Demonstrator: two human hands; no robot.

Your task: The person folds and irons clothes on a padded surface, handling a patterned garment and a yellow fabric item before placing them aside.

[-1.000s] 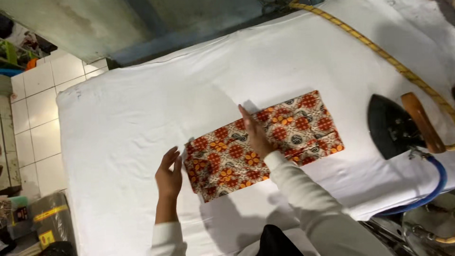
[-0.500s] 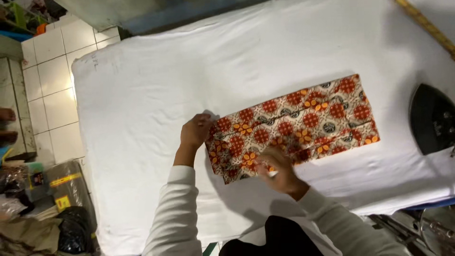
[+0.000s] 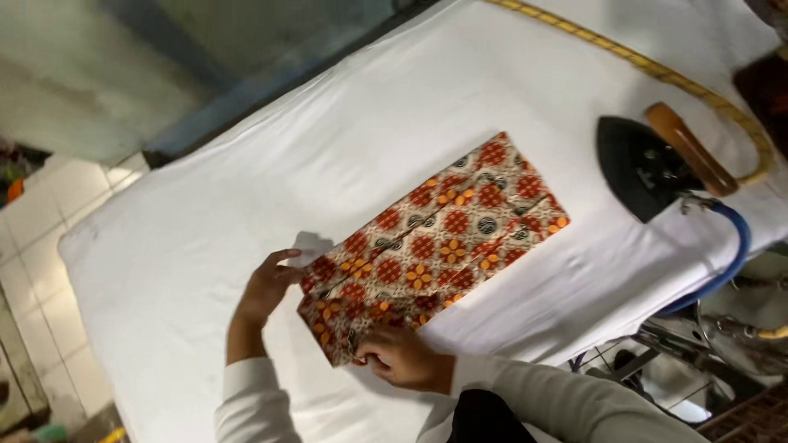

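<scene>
You have bare white desk (image 3: 205, 213) left of the folded cloth (image 3: 435, 242); the iron (image 3: 644, 168) blocks the right.

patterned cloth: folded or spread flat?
Folded. The patterned cloth lies as a narrow layered strip on the white table, both hands at its near end.

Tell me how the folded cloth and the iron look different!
The folded cloth is bright, with red and orange flowers; the iron is plain black with a brown wooden handle. The cloth lies flat and soft, while the iron is hard and stands taller. The left hand and right hand touch the cloth; nobody touches the iron. Both rest on the white board.
</scene>
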